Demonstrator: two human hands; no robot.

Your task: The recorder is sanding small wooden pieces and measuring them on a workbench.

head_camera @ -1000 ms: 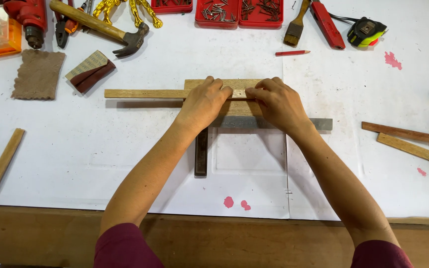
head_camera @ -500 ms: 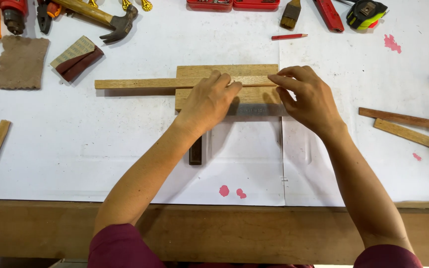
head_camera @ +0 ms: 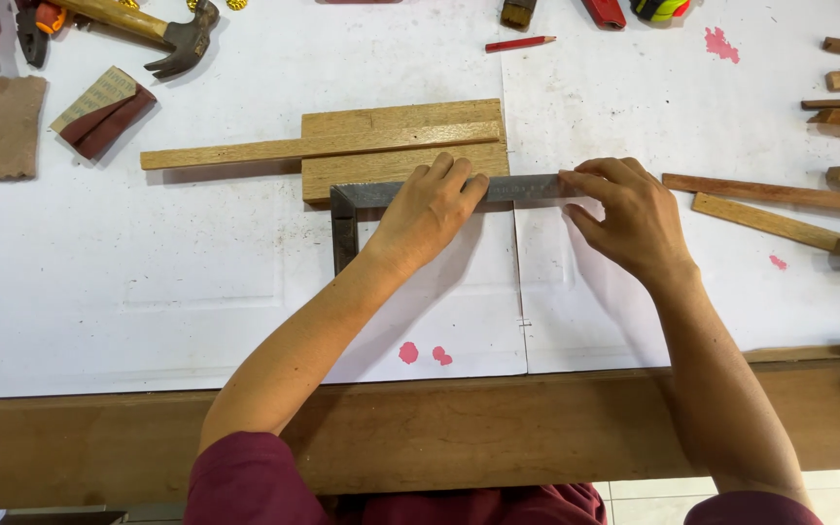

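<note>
Nearest me, the wooden edge of the bench [head_camera: 498,428] runs under both forearms, with white paper [head_camera: 196,282] spread over the top beyond it. My left hand [head_camera: 427,209] lies flat, fingers together, pressing down on the long arm of a metal square [head_camera: 344,226]. My right hand [head_camera: 634,216] pinches that same arm near its far end between thumb and fingertips. The square's long arm lies against the near edge of a wooden board [head_camera: 405,146], and its short arm points back toward me. A long wooden strip [head_camera: 235,152] lies across the board, sticking out to the left. Farther off I see a red pencil [head_camera: 519,43], a hammer [head_camera: 162,27], folded sandpaper [head_camera: 101,105] and loose wood sticks [head_camera: 780,194] on the right.
</note>
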